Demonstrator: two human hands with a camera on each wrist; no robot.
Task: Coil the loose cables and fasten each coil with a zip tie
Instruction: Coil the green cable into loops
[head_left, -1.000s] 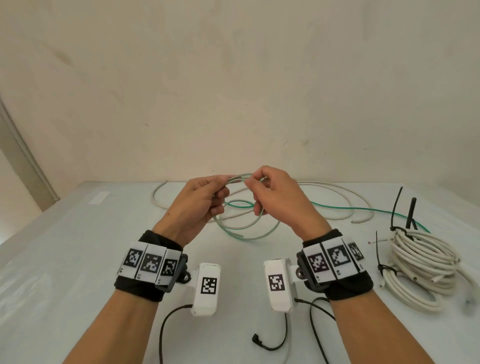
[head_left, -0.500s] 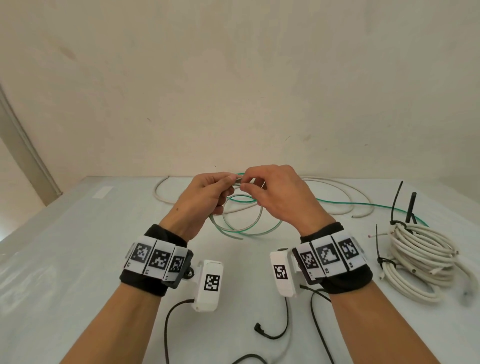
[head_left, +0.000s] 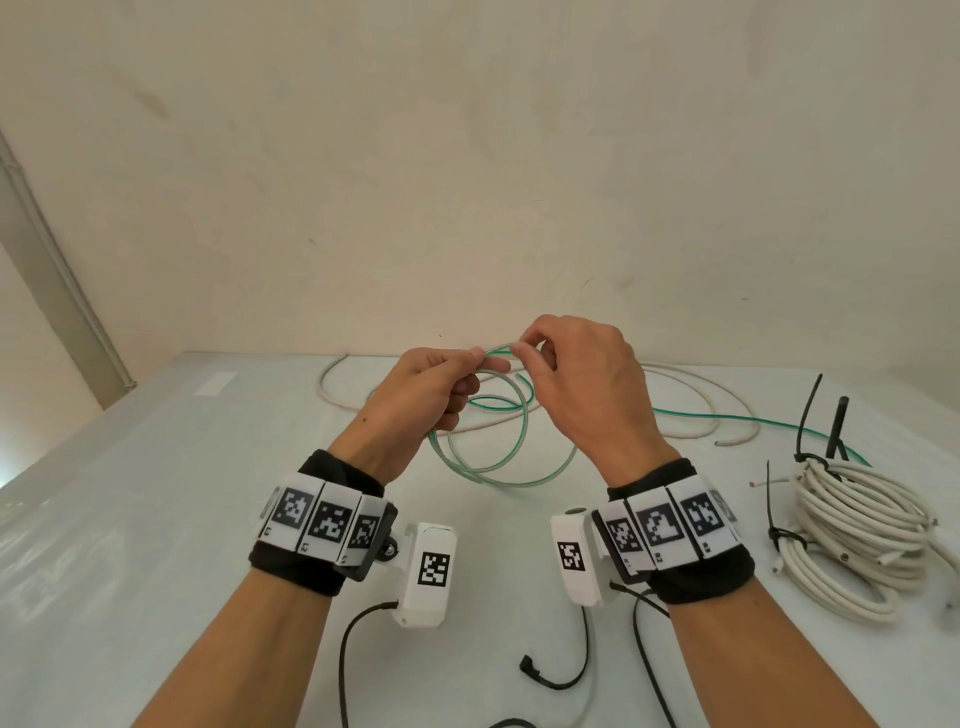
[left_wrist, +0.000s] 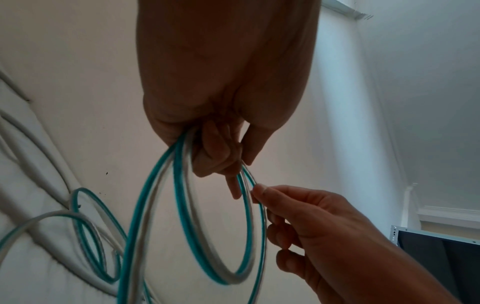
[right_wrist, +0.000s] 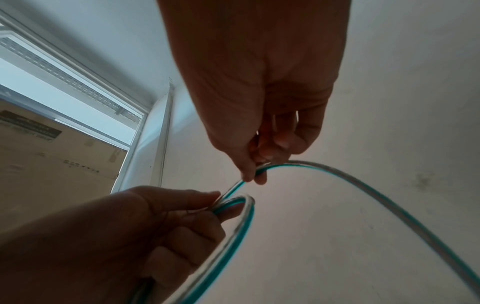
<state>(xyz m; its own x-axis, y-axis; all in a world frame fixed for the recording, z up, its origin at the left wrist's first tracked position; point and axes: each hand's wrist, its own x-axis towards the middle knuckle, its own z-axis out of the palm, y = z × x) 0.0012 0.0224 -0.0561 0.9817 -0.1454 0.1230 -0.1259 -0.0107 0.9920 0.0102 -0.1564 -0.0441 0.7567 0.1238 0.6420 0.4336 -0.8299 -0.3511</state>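
Note:
A clear cable with a green stripe (head_left: 524, 426) hangs in a few loops above the table. My left hand (head_left: 475, 359) grips the top of the loops between thumb and curled fingers (left_wrist: 221, 162). Right beside it, my right hand (head_left: 519, 351) pinches one strand of the same cable (right_wrist: 363, 185) between thumb and forefinger (right_wrist: 246, 174). The cable's tail (head_left: 701, 415) trails off right across the table. A loose white cable (head_left: 324, 397) lies behind the hands.
A white cable coil (head_left: 852, 525) bound with black zip ties (head_left: 784, 535) lies at the right, with long black tie tails (head_left: 839, 426) sticking up. Black camera leads (head_left: 556, 680) trail near the front edge of the white table (head_left: 156, 519). A wall stands close behind.
Both hands have risen a little with the green-striped loops, staying close together. The right hand has shifted its pinch along the strand next to the left thumb.

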